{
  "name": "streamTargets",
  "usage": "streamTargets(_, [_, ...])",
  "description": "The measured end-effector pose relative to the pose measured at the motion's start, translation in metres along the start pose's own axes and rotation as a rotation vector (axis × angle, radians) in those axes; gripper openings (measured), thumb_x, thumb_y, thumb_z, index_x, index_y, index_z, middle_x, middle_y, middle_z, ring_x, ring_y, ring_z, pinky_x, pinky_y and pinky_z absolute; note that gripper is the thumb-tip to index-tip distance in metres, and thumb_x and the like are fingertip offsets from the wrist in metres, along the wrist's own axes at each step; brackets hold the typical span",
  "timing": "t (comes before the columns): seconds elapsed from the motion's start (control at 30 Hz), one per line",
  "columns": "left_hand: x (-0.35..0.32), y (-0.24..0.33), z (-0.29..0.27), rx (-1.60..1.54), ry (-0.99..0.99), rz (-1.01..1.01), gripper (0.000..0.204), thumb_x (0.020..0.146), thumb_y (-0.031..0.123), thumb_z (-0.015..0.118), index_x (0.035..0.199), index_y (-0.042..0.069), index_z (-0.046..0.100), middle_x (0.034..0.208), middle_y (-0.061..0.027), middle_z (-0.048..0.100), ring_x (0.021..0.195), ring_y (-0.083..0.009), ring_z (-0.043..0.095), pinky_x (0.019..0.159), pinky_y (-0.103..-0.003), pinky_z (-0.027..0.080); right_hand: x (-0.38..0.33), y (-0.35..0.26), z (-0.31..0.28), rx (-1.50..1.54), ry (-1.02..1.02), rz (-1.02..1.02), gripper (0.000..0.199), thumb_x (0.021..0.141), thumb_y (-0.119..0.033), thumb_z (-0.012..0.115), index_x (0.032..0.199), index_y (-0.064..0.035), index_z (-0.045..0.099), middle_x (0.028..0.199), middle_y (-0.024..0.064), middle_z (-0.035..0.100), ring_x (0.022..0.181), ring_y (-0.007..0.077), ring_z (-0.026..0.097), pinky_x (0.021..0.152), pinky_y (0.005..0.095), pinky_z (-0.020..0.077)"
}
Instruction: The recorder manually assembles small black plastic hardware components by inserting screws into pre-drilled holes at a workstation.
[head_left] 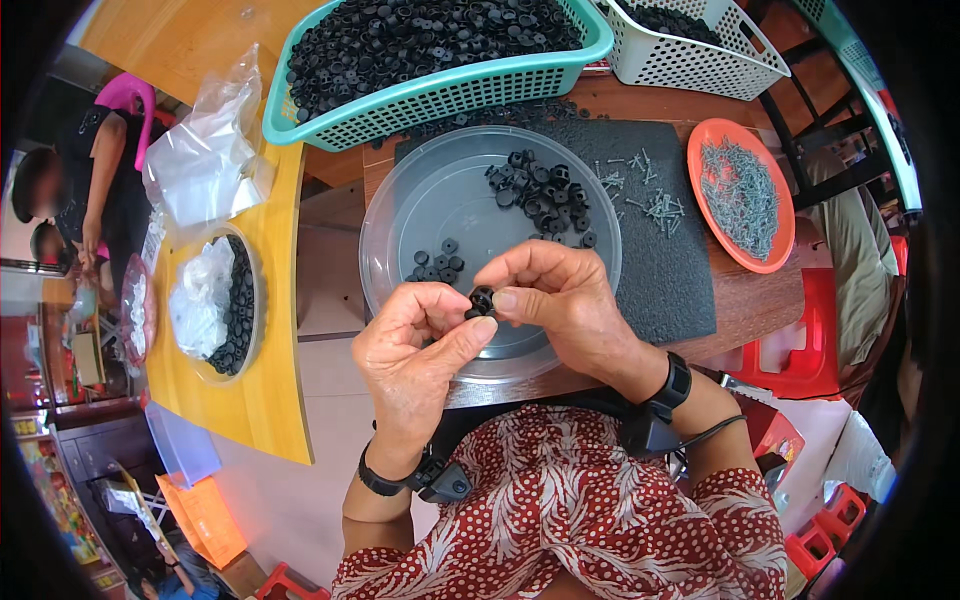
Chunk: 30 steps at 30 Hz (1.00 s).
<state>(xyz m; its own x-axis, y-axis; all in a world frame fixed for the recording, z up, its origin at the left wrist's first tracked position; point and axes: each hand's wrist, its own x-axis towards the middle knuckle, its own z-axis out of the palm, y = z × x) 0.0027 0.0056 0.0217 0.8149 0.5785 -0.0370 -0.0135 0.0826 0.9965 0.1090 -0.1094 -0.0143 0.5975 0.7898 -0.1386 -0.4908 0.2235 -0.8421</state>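
Between the fingertips of both hands is a small round black plastic part point(482, 298). My left hand point(415, 335) pinches its lower left side, and my right hand point(560, 300) pinches it from the right. The fingers partly cover it. Both hands are above the near part of a round clear plastic tub point(390, 200). Inside the tub, a larger heap of black parts point(545, 195) lies at the far right. A smaller group of black caps point(436, 262) is just beyond my left hand.
A teal basket point(440, 95) heaped with black parts stands beyond the tub, beside a white basket point(690, 70). Right of the tub, loose screws point(660, 210) lie on a black mat point(665, 290), near an orange plate point(700, 150) of screws. Another person point(95, 170) is at far left.
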Motion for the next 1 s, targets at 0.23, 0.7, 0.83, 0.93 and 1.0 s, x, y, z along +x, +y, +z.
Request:
streamTargets(0.23, [0.000,-0.001,0.000,0.036,-0.006,0.032,0.020,0.072,-0.004,0.073,0.086,-0.001,0.059,0.073,0.0019,0.054,0.064,-0.0030,0.048,0.057,-0.016,0.041,0.000,0.000,0.000,-0.029,0.008,0.009,0.018,0.081,0.002,0.060,0.098,0.0014,0.063,0.084,0.0036,0.063,0.074,0.0072,0.057,0.067,0.0211,0.0473])
streamTargets(0.7, [0.001,-0.006,-0.003,-0.014,-0.023,0.000,0.027,0.071,-0.006,0.072,0.096,-0.003,0.060,0.079,0.0001,0.057,0.070,-0.0045,0.052,0.064,-0.018,0.046,-0.003,-0.001,0.003,-0.126,0.016,-0.088,0.017,0.080,0.006,0.059,0.096,0.0004,0.064,0.087,0.0034,0.064,0.081,0.0080,0.058,0.074,0.0225,0.0491])
streamTargets(0.83, [0.001,-0.008,-0.004,0.010,-0.050,-0.008,0.034,0.071,-0.007,0.072,0.102,-0.003,0.061,0.080,-0.0005,0.058,0.073,-0.0055,0.054,0.066,-0.019,0.048,-0.003,0.001,0.002,-0.075,0.024,-0.096,0.014,0.080,0.005,0.060,0.092,0.0006,0.064,0.087,0.0033,0.064,0.081,0.0074,0.058,0.073,0.0218,0.0488])
streamTargets(0.93, [0.001,-0.010,-0.004,0.012,-0.060,-0.020,0.034,0.070,-0.006,0.072,0.103,-0.003,0.061,0.080,-0.0007,0.058,0.073,-0.0058,0.054,0.066,-0.019,0.048,-0.002,0.002,-0.002,-0.174,0.009,-0.140,0.013,0.079,0.005,0.062,0.091,0.0008,0.064,0.086,0.0035,0.064,0.079,0.0070,0.058,0.072,0.0212,0.0485])
streamTargets(1.0, [0.000,-0.010,-0.005,0.016,-0.063,-0.021,0.034,0.070,-0.006,0.073,0.102,-0.003,0.062,0.080,-0.0008,0.058,0.072,-0.0059,0.054,0.067,-0.019,0.048,-0.004,0.000,-0.001,-0.201,0.014,-0.140,0.013,0.079,0.004,0.062,0.091,0.0007,0.065,0.085,0.0035,0.065,0.079,0.0069,0.058,0.071,0.0209,0.0482])
